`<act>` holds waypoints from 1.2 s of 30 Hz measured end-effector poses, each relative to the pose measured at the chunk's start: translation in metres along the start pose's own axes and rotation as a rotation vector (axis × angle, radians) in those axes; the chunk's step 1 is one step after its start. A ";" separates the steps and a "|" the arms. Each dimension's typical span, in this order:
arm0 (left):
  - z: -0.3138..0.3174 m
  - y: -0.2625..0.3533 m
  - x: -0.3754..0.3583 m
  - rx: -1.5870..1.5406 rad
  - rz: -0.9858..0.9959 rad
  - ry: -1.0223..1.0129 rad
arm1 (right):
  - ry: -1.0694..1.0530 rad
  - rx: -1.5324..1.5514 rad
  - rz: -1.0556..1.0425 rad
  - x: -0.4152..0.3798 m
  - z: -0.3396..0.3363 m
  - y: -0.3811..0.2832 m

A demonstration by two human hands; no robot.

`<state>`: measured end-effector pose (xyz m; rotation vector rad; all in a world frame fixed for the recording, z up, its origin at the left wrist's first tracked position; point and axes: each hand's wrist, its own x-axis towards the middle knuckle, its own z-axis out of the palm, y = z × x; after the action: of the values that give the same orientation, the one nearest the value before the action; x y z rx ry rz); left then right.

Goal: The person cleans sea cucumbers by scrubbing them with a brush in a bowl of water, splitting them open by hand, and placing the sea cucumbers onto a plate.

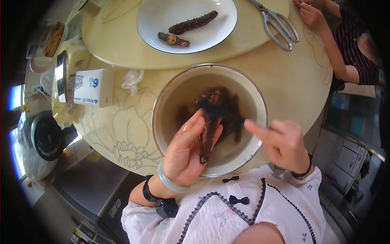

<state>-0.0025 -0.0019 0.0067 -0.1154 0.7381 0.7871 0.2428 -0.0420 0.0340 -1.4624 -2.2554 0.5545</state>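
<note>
A dark, bumpy sea cucumber [206, 140] lies lengthwise in my left hand [187, 148], its fingers and thumb closed around it over the basin [158, 134]. My right hand [282, 144] is curled, index finger stretched along a black brush-like tool [221, 110], whose blurred dark head lies across the upper part of the sea cucumber. Murky brown water [248, 99] fills the white basin, with more dark pieces [235, 130] under the surface, their shapes unclear. Beyond the basin, a white plate [148, 24] holds one whole sea cucumber [193, 22] and a smaller piece [174, 39].
Metal scissors [278, 26] lie right of the plate on the raised round tabletop [113, 49]. At the left are a tissue pack [93, 87], a crumpled plastic bag [132, 80] and a black fan [48, 135]. Another person's arms [335, 55] rest at the upper right.
</note>
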 end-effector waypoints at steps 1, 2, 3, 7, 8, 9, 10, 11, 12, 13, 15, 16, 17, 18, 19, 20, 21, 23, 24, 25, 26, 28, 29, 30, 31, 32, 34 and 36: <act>0.001 0.001 -0.001 0.021 -0.017 0.044 | 0.068 -0.034 0.065 0.002 0.003 0.004; 0.001 0.001 -0.001 0.021 -0.016 0.043 | 0.069 -0.035 0.064 0.001 -0.001 0.002; 0.000 0.001 0.000 0.008 -0.012 0.041 | 0.032 0.003 0.034 0.001 -0.006 -0.002; -0.005 0.000 0.001 -0.033 0.022 -0.043 | -0.053 0.086 -0.032 0.000 -0.008 -0.015; -0.003 0.000 0.001 -0.032 0.018 -0.044 | -0.052 0.085 -0.028 -0.001 -0.005 -0.011; 0.000 0.000 0.000 0.004 0.007 -0.003 | 0.009 0.001 0.004 0.000 0.002 -0.002; 0.002 0.000 0.000 0.041 -0.002 0.038 | 0.070 -0.082 0.033 0.000 0.005 0.004; 0.003 0.000 0.001 0.042 0.001 0.038 | 0.072 -0.082 0.031 0.001 0.005 0.004; 0.004 0.000 0.001 0.059 0.011 0.039 | 0.077 -0.115 0.041 0.001 0.004 0.004; 0.005 0.000 0.001 0.075 0.020 0.040 | 0.081 -0.149 0.053 0.002 0.004 0.004; 0.003 -0.001 0.003 0.043 0.019 0.036 | 0.088 -0.225 0.062 0.002 0.008 0.005; 0.002 -0.001 0.004 0.010 0.020 0.031 | 0.095 -0.300 0.070 0.002 0.009 0.006; 0.002 -0.001 0.005 0.009 0.022 0.032 | 0.095 -0.300 0.068 0.002 0.009 0.006; 0.002 -0.001 0.006 -0.026 0.009 0.026 | 0.094 -0.245 0.054 0.001 0.009 0.007; 0.001 -0.001 0.006 -0.061 -0.005 0.020 | 0.093 -0.191 0.041 0.000 0.009 0.008; 0.002 -0.001 0.006 -0.062 -0.004 0.021 | 0.092 -0.190 0.040 0.000 0.006 0.005; 0.003 0.000 0.005 -0.005 -0.010 0.010 | 0.046 -0.020 0.042 -0.001 0.000 -0.001; 0.002 0.000 0.004 0.052 -0.018 0.000 | 0.000 0.150 0.045 -0.001 -0.006 -0.005; 0.001 -0.001 0.003 0.087 0.004 -0.025 | -0.039 0.127 0.037 -0.002 -0.008 -0.005; 0.000 -0.002 0.003 0.122 0.024 -0.050 | -0.078 0.102 0.031 -0.002 -0.009 -0.005; 0.000 -0.002 0.002 0.123 0.020 -0.053 | -0.076 0.100 0.035 -0.003 -0.007 -0.002; 0.001 -0.001 0.002 0.154 -0.002 -0.036 | 0.041 -0.015 0.084 -0.004 0.000 0.006; 0.001 -0.001 0.002 0.154 -0.002 -0.037 | 0.041 -0.017 0.084 -0.003 -0.005 0.003; 0.001 0.000 0.002 0.158 -0.003 -0.033 | -0.043 0.018 0.044 -0.002 -0.014 -0.004; 0.001 0.000 0.002 0.162 -0.004 -0.027 | -0.127 0.053 0.004 -0.002 -0.019 -0.008; 0.000 0.000 0.001 0.162 -0.004 -0.027 | -0.127 0.053 0.004 -0.002 -0.016 -0.007; -0.003 -0.001 0.001 0.184 -0.021 -0.012 | -0.046 0.019 0.014 -0.002 -0.007 -0.002; -0.001 -0.002 0.000 0.184 -0.010 -0.016 | 0.015 -0.013 0.055 -0.001 -0.002 0.004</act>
<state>-0.0019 -0.0035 0.0053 0.0527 0.7907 0.7061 0.2474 -0.0415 0.0330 -1.5344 -2.2166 0.5450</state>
